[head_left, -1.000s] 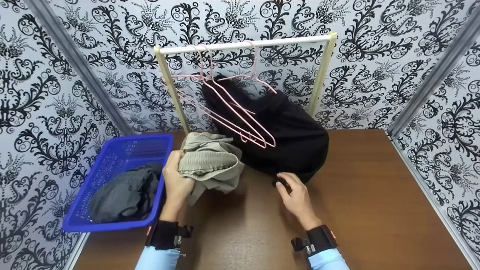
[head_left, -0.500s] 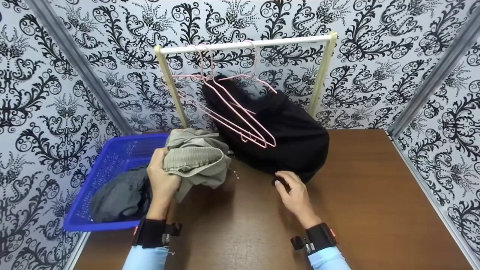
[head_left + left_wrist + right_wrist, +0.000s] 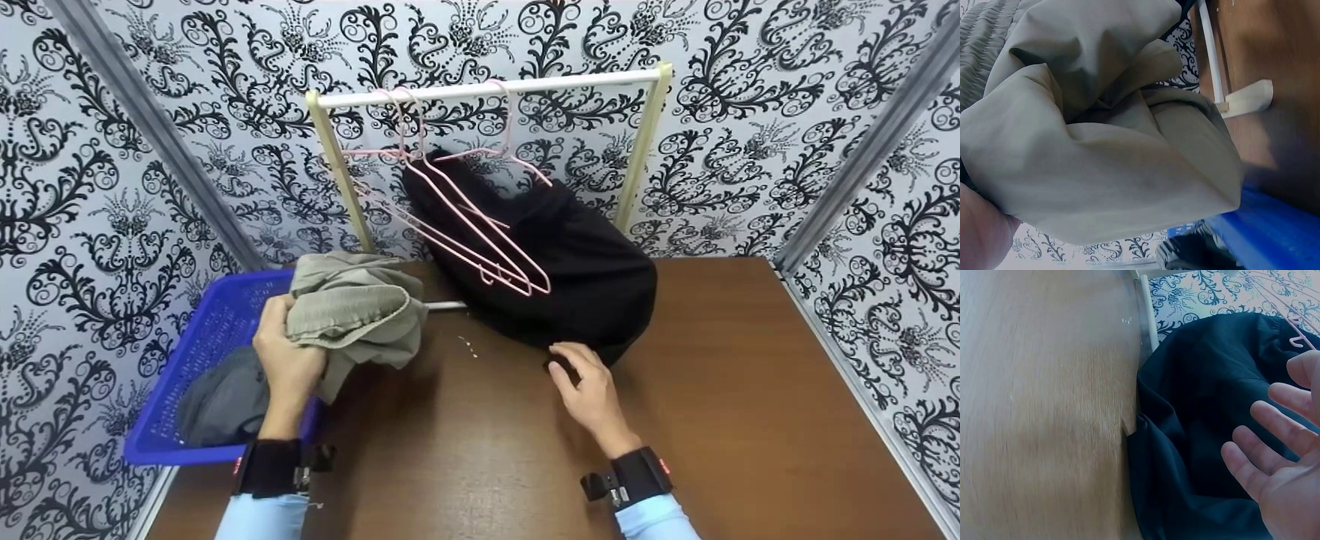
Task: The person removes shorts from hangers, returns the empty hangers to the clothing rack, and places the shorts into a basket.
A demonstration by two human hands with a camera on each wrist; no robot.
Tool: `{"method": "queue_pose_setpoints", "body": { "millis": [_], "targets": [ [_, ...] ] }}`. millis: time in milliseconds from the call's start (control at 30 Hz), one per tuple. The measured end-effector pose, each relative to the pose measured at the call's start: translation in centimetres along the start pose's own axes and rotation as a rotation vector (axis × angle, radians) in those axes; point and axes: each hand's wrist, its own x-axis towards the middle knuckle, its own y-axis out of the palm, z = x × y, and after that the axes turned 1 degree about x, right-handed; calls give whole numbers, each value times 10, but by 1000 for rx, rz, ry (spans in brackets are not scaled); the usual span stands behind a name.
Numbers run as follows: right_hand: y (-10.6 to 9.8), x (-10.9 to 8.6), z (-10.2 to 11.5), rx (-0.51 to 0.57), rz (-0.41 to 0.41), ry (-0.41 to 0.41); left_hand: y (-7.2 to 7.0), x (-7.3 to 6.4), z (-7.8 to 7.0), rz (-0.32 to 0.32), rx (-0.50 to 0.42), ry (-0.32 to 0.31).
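Near blue perforated basket (image 3: 187, 454): noted khaki elastic-waisted garment (image 3: 360, 319) gripped in left hand (image 3: 289, 356).
Observed right hand (image 3: 590, 386) relaxed, fingers apart (near black garment (image 3: 581, 277), unable to confirm contact).

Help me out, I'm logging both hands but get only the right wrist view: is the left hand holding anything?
Observer: Yes, the left hand grips a bunched beige cloth.
Operator: My picture ends well short of there. Is there any container on the person's left?
Observer: Yes, a blue basket, set on that side.
Operator: Can you see anything in it?
Observer: A dark grey cloth, partly hidden behind the arm in the head view.
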Motion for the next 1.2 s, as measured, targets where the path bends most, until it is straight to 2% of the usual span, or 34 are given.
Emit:
{"method": "queue_pose_setpoints", "body": {
  "millis": [367,633,933,1200],
  "targets": [
    [1,-1,1,6,6,29,-19,11,14,-73,75,-77],
    [0,-3,2,-9,54,81,-31,15,28,-146,100,-115],
    [1,-4,1,-16,32,56,-48,21,42,-208,158,-213],
    [2,-5,1,-6,37,66,-62,28,46,-239,193,-274]
  ]
}}
